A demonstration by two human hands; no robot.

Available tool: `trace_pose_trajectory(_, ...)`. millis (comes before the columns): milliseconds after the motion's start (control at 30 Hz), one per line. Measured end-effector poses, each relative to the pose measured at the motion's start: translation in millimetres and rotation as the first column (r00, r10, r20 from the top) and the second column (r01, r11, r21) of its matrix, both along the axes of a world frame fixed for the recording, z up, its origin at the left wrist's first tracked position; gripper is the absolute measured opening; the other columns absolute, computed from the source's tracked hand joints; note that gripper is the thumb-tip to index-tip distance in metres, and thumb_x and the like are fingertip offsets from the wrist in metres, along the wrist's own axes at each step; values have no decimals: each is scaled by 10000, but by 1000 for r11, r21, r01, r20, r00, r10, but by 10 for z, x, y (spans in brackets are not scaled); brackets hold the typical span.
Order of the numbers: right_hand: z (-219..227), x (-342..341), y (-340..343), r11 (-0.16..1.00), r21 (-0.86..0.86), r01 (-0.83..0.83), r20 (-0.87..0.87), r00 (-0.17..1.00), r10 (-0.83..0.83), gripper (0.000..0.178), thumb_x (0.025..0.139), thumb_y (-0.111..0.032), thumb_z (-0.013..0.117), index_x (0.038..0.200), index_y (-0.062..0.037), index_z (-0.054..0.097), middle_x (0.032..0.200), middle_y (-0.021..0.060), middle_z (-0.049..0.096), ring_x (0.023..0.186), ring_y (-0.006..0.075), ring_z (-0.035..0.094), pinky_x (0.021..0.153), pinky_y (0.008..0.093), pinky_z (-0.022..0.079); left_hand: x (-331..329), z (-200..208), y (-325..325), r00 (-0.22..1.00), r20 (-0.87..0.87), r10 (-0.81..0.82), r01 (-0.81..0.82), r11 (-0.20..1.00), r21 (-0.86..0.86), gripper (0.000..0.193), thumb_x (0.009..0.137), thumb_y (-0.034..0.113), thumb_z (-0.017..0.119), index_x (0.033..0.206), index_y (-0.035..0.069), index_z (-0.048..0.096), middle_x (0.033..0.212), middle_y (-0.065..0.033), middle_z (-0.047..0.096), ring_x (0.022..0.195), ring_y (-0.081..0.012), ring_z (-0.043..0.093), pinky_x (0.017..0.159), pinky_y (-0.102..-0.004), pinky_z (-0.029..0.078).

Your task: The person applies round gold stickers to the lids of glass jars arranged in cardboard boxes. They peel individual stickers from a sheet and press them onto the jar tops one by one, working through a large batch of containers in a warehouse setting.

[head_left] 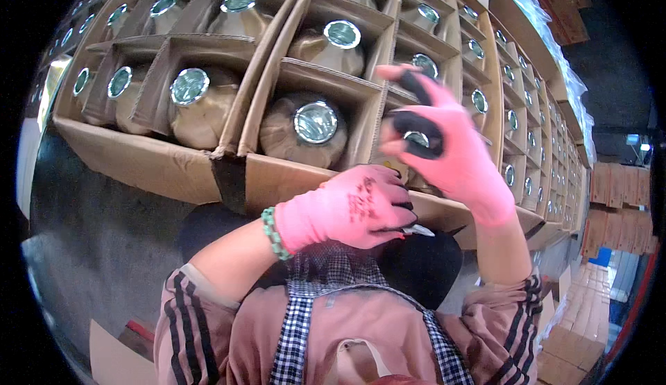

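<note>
My left hand (352, 208), in a pink glove, is closed near the carton's front edge. A small tool with a pointed metal tip (420, 231) sticks out from its fingers, with a bit of red beside it; the rest is hidden. Above and to the right is my right hand (444, 139), gloved in pink with black fingertips. Its thumb and fingers are curved apart, slightly blurred, over the round mouth of a glass vessel (416, 139). Left of it, another glass vessel (313, 127) with a greenish mouth sits upright in a cardboard compartment.
Open cartons with cardboard dividers (333, 75) stand in rows ahead, with several glass vessels inside. Clear plastic wrap (548, 38) runs along the far right side. Stacked brown boxes (617, 201) stand farther right. A cardboard flap (114, 354) is at the lower left.
</note>
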State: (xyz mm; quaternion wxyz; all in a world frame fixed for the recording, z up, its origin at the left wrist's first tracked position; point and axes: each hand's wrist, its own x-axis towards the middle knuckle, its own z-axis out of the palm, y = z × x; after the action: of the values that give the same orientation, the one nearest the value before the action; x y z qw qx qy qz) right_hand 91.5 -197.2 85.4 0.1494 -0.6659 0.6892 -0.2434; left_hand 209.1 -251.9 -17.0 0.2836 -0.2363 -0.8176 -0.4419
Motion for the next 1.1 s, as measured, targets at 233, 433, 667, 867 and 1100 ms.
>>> trace_pose_trajectory(233,-605,398,-611,909,205,-363,-179,899,400,103,646,-101,591,725,-38,571,1180,149,419,1152,385,299,930,447,277,52,-92,121,998,2,65,-62,963,-263,178,660,228,559,788,107,534,746,-53,503,708,-234,531,633,-341,452)
trace_pose_trajectory(433,-680,524,-790,832,445,-331,-381,771,511,179,641,-104,581,803,-28,571,1158,192,420,1121,395,339,930,477,269,64,-103,95,998,16,59,-54,975,-215,143,654,245,540,697,110,518,732,-57,519,710,-256,550,614,-359,456)
trace_pose_trajectory(667,-642,527,-803,896,299,-328,-486,756,438,210,627,-130,616,801,-25,562,1050,164,478,1082,359,388,918,461,285,53,-80,90,998,3,58,-57,987,-152,164,667,247,552,728,99,523,740,-72,525,707,-256,544,621,-366,449)
trace_pose_trajectory(867,236,112,-339,996,-63,57,-69,996,-62,261,625,-104,644,840,12,553,1003,118,547,992,246,491,862,352,362,125,-17,-3,965,244,99,-199,881,430,182,674,118,614,818,16,570,772,-130,544,734,-288,532,658,-347,437)
trace_pose_trajectory(1100,333,-10,590,966,157,206,-357,924,-139,238,595,-145,664,766,-33,542,754,117,534,789,303,505,737,369,390,57,162,-66,899,420,128,-393,659,641,164,725,137,586,794,-9,613,738,-78,584,707,-132,548,654,-241,421)
